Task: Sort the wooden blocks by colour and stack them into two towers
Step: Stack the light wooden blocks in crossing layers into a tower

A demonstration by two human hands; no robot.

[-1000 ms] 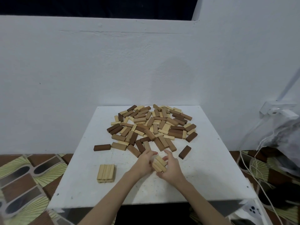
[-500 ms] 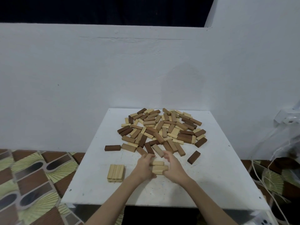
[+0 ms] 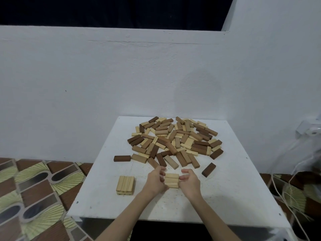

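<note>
Light blocks [image 3: 171,180] gripped between left hand [image 3: 155,181] and right hand [image 3: 189,182], mixed pile [image 3: 175,140] behind, light stack [image 3: 125,185] left

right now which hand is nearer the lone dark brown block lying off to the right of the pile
Right. The right hand sits just left of and below the dark brown block, gripping the light blocks. The left hand is beyond those blocks, farther left.

white table [image 3: 225,197] | mixed block pile [image 3: 175,141] far half | pale block layer [image 3: 125,185] near-left
</note>
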